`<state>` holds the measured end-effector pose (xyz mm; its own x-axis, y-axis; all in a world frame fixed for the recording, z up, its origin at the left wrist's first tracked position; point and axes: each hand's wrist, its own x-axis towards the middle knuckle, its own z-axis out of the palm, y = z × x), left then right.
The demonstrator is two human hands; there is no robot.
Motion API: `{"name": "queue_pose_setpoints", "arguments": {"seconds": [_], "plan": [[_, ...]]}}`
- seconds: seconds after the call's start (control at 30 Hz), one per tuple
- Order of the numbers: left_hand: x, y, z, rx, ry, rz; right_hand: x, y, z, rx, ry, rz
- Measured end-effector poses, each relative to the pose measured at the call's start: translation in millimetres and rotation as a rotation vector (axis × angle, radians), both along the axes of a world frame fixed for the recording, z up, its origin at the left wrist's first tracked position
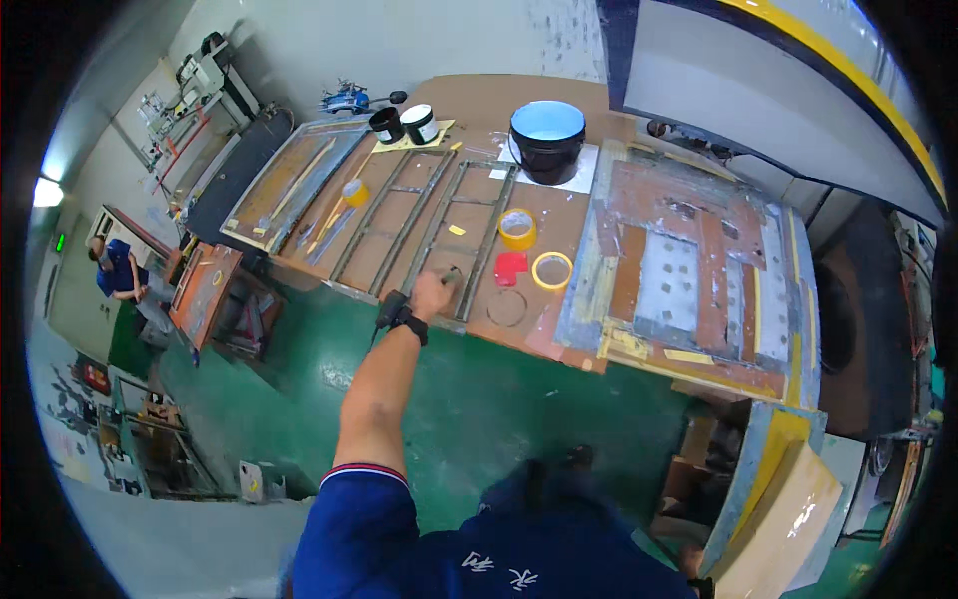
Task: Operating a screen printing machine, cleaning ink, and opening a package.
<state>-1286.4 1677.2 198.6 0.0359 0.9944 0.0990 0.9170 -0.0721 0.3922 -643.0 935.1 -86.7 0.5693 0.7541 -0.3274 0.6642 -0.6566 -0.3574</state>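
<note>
My left arm reaches out to the workbench [559, 270]. My left hand [432, 294] is closed over a ladder-like metal frame [426, 248], between its two long rails, fingers drawn together; anything in them is too small to make out. A similar metal frame [361, 235] lies to its left. Right of the hand are a red piece [510, 267] and rolls of yellow tape [517, 228]. At the lower right, my right hand [691, 560] is closed at the lower left edge of a tilted grey-edged frame with a yellow strip [750, 469]. Its fingers are partly hidden.
A black bucket with light blue inside [547, 160] stands on white paper at the back, with small tubs [420, 126] left of it. A large framed screen [689, 285] covers the bench's right side. A cream board [783, 529] leans near me. Another person [125, 270] sits far left.
</note>
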Motion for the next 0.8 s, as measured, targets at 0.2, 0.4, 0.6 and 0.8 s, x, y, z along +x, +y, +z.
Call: {"name": "queue_pose_setpoints", "arguments": {"seconds": [0.2,0.4,0.6,0.8], "plan": [[-14.8,92.0,-3.4,-0.043,0.286,0.008,-60.6,117.1,11.5,0.086,0.150,-0.122],[-24.6,228.7,-52.5,0.150,0.551,-0.894,-210.8,198.7,146.8,0.059,0.111,-0.739],[-49.3,293.5,-86.5,-0.085,0.632,-0.850,-327.4,201.0,180.8,0.094,0.327,-1.083],[-44.0,295.0,-72.7,0.089,-0.083,-1.004,-343.1,175.8,162.5,0.066,0.276,-1.065]]}}
